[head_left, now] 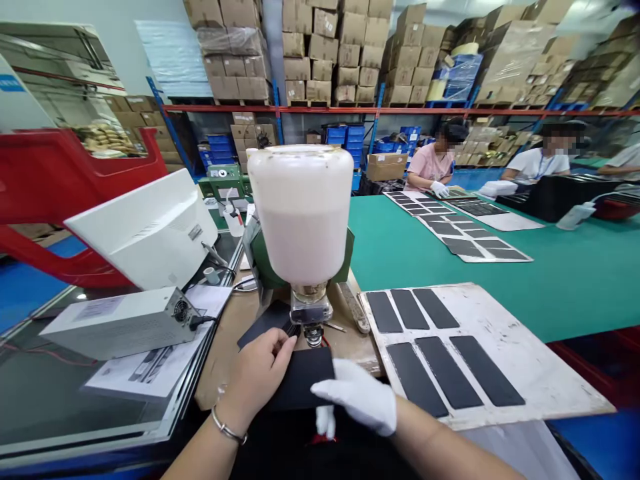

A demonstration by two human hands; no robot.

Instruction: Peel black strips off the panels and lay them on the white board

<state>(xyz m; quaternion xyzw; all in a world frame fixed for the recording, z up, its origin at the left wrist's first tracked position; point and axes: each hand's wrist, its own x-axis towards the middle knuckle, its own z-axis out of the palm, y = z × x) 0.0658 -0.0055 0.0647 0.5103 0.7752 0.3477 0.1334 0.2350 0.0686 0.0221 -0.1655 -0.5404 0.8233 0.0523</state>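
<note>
A black sheet piece (305,377) lies under the nozzle (313,335) of a glue machine with a big white jar (301,213) on top. My bare left hand (260,377), a bracelet on its wrist, is closed in a pinch on the sheet's left edge near the nozzle. In a white glove, my right hand (361,397) lies on the sheet's right side with fingers curled over its edge. To the right, a worn white board (505,320) carries several black strips (440,370) laid in rows.
A white monitor (150,230) and a grey power box (120,323) stand on the left over papers. The green table (575,280) stretches right; two other people sit at its far end with more black strips (460,230). Stacked cartons fill the racks behind.
</note>
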